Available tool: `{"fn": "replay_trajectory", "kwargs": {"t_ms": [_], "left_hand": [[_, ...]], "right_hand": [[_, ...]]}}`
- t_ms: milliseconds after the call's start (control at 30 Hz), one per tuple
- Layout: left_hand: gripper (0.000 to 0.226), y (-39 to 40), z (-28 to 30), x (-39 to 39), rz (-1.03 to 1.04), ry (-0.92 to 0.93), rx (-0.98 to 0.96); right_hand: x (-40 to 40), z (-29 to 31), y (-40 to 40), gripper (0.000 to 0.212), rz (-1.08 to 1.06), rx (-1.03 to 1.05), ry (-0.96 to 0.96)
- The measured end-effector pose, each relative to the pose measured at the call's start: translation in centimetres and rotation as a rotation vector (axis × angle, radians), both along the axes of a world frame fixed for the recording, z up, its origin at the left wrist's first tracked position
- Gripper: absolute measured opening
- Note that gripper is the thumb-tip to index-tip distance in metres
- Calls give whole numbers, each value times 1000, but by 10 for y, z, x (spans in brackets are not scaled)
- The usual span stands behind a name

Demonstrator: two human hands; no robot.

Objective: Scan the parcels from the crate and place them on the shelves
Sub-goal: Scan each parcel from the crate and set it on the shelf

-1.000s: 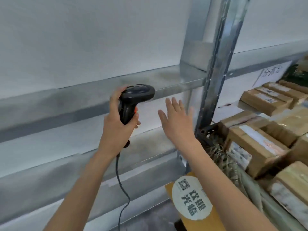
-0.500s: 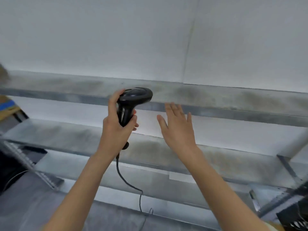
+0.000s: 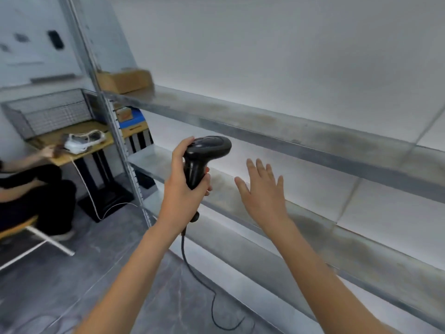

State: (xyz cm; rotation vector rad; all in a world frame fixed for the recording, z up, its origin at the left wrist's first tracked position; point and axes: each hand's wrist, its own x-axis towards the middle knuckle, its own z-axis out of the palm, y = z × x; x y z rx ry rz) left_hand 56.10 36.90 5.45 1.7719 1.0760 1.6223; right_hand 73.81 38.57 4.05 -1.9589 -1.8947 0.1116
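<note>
My left hand [image 3: 179, 189] grips the handle of a black barcode scanner [image 3: 204, 153], whose head points right; its cable [image 3: 207, 285] hangs to the floor. My right hand [image 3: 262, 191] is held out flat with fingers spread, holding nothing, in front of the bare metal shelves [image 3: 277, 131]. A brown cardboard parcel [image 3: 124, 80] sits at the far left end of the upper shelf. No crate is in view.
A metal shelf upright [image 3: 113, 131] stands left of the scanner. Beyond it, a wooden desk [image 3: 79, 143] carries a wire basket [image 3: 48, 112] and white cables. A seated person [image 3: 36, 194] in black is at the left edge. Grey floor below.
The view has swung left: the crate of parcels on the right is gone and the desk, seated person and shelf end have come in. Both hands keep the same pose.
</note>
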Motion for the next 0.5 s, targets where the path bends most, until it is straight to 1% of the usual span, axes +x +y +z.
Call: {"fn": "replay_trajectory", "kwargs": {"t_ms": [267, 367, 500], "left_hand": [[85, 12, -11, -86, 108, -24, -15], [86, 25, -12, -117, 159, -23, -22], [82, 53, -19, -162, 242, -29, -22]], "right_hand": [[-98, -10, 49, 62, 127, -9, 1], [-132, -13, 71, 62, 182, -26, 4], [-186, -21, 110, 63, 269, -39, -17]]}}
